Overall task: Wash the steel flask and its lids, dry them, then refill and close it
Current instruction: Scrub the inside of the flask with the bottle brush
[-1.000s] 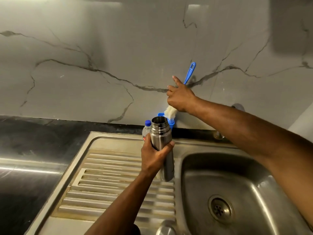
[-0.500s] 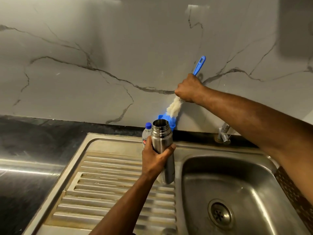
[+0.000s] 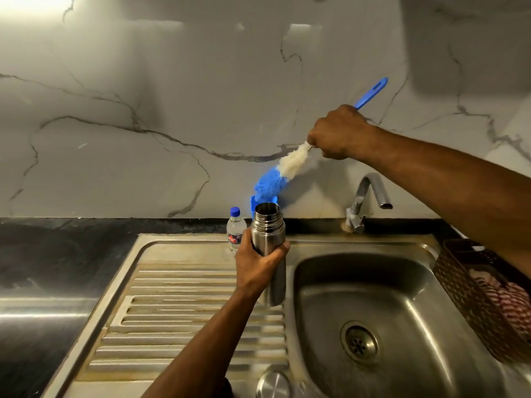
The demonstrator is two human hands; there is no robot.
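Note:
My left hand (image 3: 257, 262) grips the open steel flask (image 3: 269, 231) upright over the ridge between the draining board and the basin. My right hand (image 3: 337, 133) holds a bottle brush (image 3: 287, 168) by its blue handle, above and to the right of the flask. The brush slants down to the left, with white bristles near my fist and blue bristles at its tip, just over a blue holder (image 3: 254, 203) behind the flask. A round steel lid (image 3: 273, 384) lies at the sink's near edge.
A small plastic water bottle (image 3: 236, 228) with a blue cap stands behind the flask. The tap (image 3: 366, 196) rises at the back of the basin (image 3: 373, 311). A brown basket (image 3: 471, 291) with a striped cloth sits at the right. Dark countertop (image 3: 57, 268) lies to the left.
My right hand has closed round the brush handle and lifted the brush up and to the right, out of the blue holder. The flask has stayed in my left hand.

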